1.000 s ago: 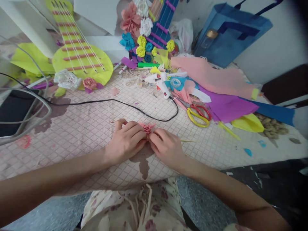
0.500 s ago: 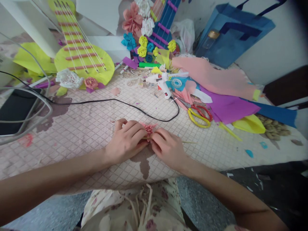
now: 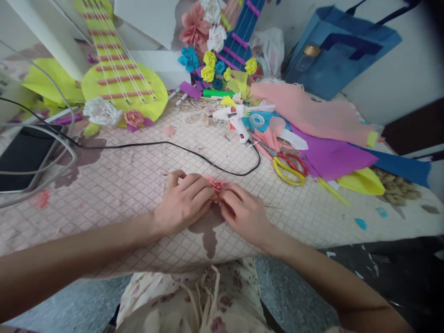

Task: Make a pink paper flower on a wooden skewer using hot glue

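Observation:
Both of my hands meet at the middle of the table over a small pink paper flower (image 3: 217, 185). My left hand (image 3: 182, 203) has its fingers curled over the flower's left side. My right hand (image 3: 243, 212) pinches it from the right. A thin wooden stick (image 3: 272, 206) pokes out to the right from under my right hand. Most of the flower is hidden by my fingers.
A white glue gun (image 3: 236, 118) lies behind, its black cord (image 3: 145, 145) crossing the table. Yellow-and-red scissors (image 3: 287, 166), sheets of coloured paper (image 3: 333, 157), a yellow paper guitar (image 3: 121, 83), a blue bag (image 3: 340, 46) and a dark tablet (image 3: 24, 157) surround the work spot.
My hands and the flower stay in the same place; the fingers shift slightly on the paper. The view has drifted a little.

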Available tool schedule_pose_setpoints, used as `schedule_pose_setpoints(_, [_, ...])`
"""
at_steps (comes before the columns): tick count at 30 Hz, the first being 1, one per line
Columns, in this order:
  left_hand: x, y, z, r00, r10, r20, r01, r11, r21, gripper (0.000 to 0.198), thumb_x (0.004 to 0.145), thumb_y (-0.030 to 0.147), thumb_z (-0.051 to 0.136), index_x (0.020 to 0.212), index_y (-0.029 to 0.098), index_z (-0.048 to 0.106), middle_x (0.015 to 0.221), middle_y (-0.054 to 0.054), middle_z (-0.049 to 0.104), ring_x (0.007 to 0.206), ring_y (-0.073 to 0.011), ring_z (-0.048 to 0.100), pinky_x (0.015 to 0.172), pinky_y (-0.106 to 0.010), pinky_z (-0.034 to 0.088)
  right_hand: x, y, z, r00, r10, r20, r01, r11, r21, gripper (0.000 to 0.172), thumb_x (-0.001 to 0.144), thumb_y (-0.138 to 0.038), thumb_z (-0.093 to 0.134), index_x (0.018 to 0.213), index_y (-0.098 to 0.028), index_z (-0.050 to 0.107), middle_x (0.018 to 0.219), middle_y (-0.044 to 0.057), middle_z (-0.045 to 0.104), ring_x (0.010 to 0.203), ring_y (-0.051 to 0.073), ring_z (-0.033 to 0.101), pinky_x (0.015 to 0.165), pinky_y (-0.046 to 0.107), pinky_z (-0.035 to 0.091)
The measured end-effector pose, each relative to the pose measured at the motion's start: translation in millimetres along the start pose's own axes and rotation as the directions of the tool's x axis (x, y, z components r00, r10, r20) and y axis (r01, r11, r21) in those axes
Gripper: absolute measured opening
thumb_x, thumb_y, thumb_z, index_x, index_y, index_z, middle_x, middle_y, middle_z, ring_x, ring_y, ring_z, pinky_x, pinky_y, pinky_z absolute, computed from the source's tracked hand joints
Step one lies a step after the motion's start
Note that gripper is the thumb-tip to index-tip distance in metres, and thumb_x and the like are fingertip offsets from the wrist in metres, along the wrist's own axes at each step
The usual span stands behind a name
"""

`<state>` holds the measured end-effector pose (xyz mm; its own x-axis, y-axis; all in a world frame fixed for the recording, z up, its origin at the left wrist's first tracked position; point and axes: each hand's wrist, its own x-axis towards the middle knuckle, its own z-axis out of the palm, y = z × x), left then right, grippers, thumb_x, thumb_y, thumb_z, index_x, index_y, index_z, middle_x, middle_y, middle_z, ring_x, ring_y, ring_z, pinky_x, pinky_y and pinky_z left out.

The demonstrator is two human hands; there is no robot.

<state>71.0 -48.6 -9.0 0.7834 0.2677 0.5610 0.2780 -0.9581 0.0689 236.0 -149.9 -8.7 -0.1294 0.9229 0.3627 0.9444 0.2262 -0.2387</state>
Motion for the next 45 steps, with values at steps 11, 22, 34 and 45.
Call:
schedule_pose_setpoints(11, [-3,1,-8.8,0.989,0.083,-0.124,-0.078,0.996,0.045,0.001,0.087,0.022,0.059,0.086,0.022,0.059,0.08,0.004,0.066,0.08,-0.015,0.053,0.077,-0.037,0.031,4,1,-2,0.994,0.095,0.045,-0.102,0.974,0.201,0.012,0.087,-0.015,0.047,0.093,-0.019,0.056,0.095,0.005,0.061,0.087,0.015,0.059,0.07,0.026,0.047])
schedule_pose_setpoints(22, [-3,-2,-6.8,0.981,0.165,-0.106,-0.147,0.976,0.163,0.011,0.086,0.014,0.057,0.077,0.019,0.059,0.067,0.004,0.06,0.073,-0.0138,0.051,0.072,-0.036,0.031,7,0,-1,0.993,0.114,0.031,-0.118,0.958,0.262,0.009,0.087,-0.015,0.047,0.09,-0.019,0.054,0.094,0.004,0.06,0.087,0.015,0.059,0.072,0.026,0.047])
schedule_pose_setpoints(34, [-1,0,-5.1,0.991,0.094,-0.099,-0.081,0.988,0.134,0.006,0.088,0.015,0.054,0.085,0.02,0.057,0.084,0.003,0.068,0.081,-0.0162,0.056,0.076,-0.039,0.031,6,-3,-2,0.992,0.104,0.069,-0.116,0.971,0.209,0.011,0.087,-0.016,0.048,0.094,-0.018,0.056,0.094,0.005,0.062,0.087,0.016,0.06,0.069,0.026,0.047])
schedule_pose_setpoints(45, [3,-1,-6.0,0.995,0.047,-0.087,-0.04,0.996,0.081,0.004,0.088,0.018,0.056,0.089,0.022,0.058,0.086,0.004,0.069,0.082,-0.0162,0.057,0.077,-0.039,0.03,3,1,-1,0.999,0.044,0.008,-0.044,0.996,0.077,0.012,0.088,-0.017,0.047,0.09,-0.018,0.059,0.094,0.006,0.063,0.085,0.015,0.06,0.067,0.026,0.048])
